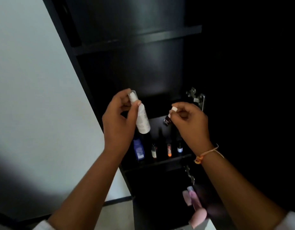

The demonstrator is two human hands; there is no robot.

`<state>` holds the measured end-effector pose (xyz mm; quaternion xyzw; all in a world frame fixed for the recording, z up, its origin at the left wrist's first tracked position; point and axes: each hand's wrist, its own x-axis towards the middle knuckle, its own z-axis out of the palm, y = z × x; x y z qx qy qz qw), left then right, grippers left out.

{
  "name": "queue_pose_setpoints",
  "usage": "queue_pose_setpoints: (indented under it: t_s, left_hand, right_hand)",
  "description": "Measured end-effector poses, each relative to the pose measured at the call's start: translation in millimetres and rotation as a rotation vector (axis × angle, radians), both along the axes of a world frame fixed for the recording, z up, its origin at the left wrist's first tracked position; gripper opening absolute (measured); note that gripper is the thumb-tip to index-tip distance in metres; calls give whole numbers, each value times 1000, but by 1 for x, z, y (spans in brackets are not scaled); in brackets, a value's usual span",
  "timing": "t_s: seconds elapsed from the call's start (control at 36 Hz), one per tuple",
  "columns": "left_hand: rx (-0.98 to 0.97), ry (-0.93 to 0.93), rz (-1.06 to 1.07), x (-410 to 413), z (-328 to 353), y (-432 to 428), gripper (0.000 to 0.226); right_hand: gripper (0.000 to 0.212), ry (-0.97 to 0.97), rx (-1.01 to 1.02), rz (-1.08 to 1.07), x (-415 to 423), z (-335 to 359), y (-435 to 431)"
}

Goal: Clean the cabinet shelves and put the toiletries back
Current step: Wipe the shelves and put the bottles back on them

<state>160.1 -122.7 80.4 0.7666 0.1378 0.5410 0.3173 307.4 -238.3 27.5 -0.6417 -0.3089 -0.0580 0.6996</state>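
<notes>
My left hand (119, 120) grips a white spray bottle (142, 121) by its clear-capped top, held tilted in front of the black cabinet (110, 67). My right hand (188, 121) pinches a small dark bottle with a white cap (170, 116), which hangs just above the lower shelf (160, 161). On that shelf stand a blue tube (138, 150) and three small bottles (168, 149) in a row. The two shelves above (136, 39) look bare and dark.
Pink bottles (194, 199) show in the compartment below, at the lower right. Metal door hinges (196, 97) sit on the cabinet's right side. A pale wall (35, 97) runs along the left. The open door side at the right is too dark to make out.
</notes>
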Motion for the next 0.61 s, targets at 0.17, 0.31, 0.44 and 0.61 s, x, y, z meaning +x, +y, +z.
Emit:
queue_pose_setpoints:
  t_s: [0.17,0.31,0.44,0.61]
  left_hand:
    - [84,26,62,15,35,33,30]
    - [93,73,111,32,36,61,28]
    - [83,67,129,44,34,79,28]
    - [92,86,187,51,33,96,25]
  right_hand:
    - [15,-123,-70,-3,24,40,32]
    - [13,-135,-204,12,38,47,61]
    - [11,-176,-328,-48,49,48,78]
    - [13,-192,-445,-71,62,44,89]
